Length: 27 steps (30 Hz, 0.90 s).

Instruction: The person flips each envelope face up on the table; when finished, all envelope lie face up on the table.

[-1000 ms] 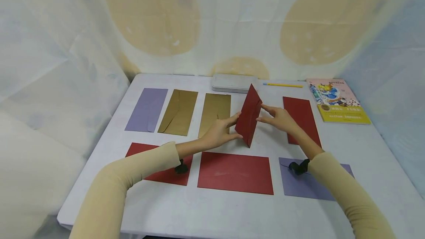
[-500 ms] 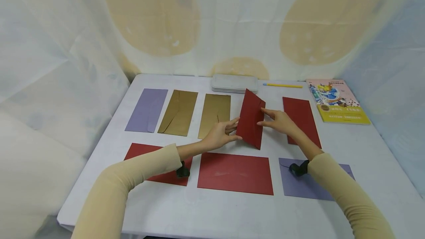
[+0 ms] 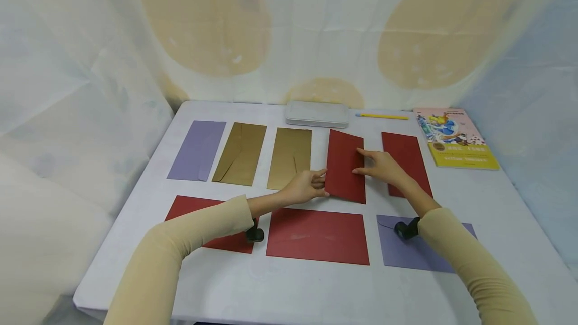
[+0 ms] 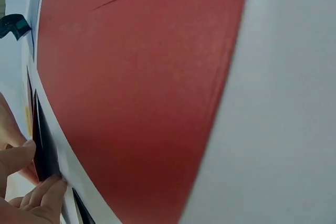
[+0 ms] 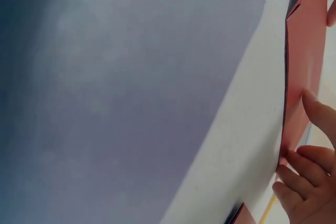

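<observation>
Both hands hold a red envelope in the middle of the table. It is tilted, its right side raised, with its smooth face up. My left hand grips its lower left edge, fingertips and thumb along that edge. From the right, my right hand pinches the right edge; in the right wrist view its thumb lies on one face of the envelope and the fingers meet the edge. Beside it on the left lies a gold envelope; to the right, another red envelope.
A second gold envelope and a purple one lie further left. In front are two red envelopes, one at centre, and a purple envelope. A metal case, a pencil and a book stand along the back.
The held red envelope has turned from standing nearly edge-on with its flap side showing to lying flatter, smooth face up. Both hands keep hold of it, and the left has shifted slightly right.
</observation>
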{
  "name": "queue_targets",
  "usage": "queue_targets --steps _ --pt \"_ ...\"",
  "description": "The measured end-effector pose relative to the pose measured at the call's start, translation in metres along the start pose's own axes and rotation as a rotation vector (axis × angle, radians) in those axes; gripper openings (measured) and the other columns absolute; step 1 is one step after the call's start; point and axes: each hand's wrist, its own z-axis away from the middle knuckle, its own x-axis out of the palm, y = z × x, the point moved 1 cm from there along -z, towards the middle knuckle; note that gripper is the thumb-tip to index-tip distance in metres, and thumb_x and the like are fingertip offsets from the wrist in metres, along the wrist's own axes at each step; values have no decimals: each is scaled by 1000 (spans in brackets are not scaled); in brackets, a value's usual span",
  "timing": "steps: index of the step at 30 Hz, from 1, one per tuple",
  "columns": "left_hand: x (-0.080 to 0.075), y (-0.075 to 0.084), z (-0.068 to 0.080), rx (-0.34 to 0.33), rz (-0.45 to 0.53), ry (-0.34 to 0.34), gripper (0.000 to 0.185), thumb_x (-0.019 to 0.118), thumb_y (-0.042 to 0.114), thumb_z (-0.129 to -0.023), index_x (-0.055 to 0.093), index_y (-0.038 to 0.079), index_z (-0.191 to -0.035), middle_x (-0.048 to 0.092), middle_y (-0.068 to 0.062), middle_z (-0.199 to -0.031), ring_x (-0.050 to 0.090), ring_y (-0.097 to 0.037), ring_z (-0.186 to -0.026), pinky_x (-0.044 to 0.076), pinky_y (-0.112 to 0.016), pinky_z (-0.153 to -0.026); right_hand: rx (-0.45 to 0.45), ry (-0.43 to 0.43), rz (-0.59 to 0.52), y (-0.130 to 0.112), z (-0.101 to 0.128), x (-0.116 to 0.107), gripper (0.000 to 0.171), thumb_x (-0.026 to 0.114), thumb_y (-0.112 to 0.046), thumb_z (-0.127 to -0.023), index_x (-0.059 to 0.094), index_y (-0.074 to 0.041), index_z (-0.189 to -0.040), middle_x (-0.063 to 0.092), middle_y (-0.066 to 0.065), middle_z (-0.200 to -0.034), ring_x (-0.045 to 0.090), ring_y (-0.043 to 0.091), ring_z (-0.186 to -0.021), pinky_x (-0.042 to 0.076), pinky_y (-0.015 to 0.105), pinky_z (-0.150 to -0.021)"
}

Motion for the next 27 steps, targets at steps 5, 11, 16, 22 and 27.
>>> queue_targets --steps 5,11,16,22,27 --pt "-1 0 0 -10 -14 -11 73 72 -2 -84 31 -9 -145 48 -23 -137 54 -27 -121 47 -25 -92 -6 -6 15 0 1 0 79 74 -34 -85 37 0 -146 38 29 -144 37 47 -131 42 57 -96" --pt "-3 -1 2 -19 -45 -15 73 71 -1 -85 30 -8 -146 47 -22 -139 53 -25 -123 46 -27 -94 -12 -7 16 -1 1 0 80 75 -35 -85 37 1 -146 39 30 -144 38 47 -130 41 57 -97" --pt "-4 -1 3 -21 -71 -19 74 72 1 -85 30 -6 -146 48 -21 -138 53 -24 -123 45 -26 -94 -11 -5 13 -1 0 2 80 74 -37 -85 38 2 -145 38 30 -143 36 48 -131 39 57 -99" --pt "-4 -1 4 -19 -86 -20 74 72 1 -85 30 -7 -146 46 -21 -140 52 -24 -123 45 -26 -95 -3 1 14 -3 0 4 79 74 -36 -85 38 2 -145 38 30 -144 36 48 -131 39 58 -99" --pt "-4 1 5 -9 -87 -12 73 72 0 -85 31 -8 -145 46 -21 -141 52 -24 -124 45 -27 -95 -4 7 38 -1 -1 6 78 74 -34 -85 38 3 -145 40 30 -143 38 46 -131 40 56 -99"
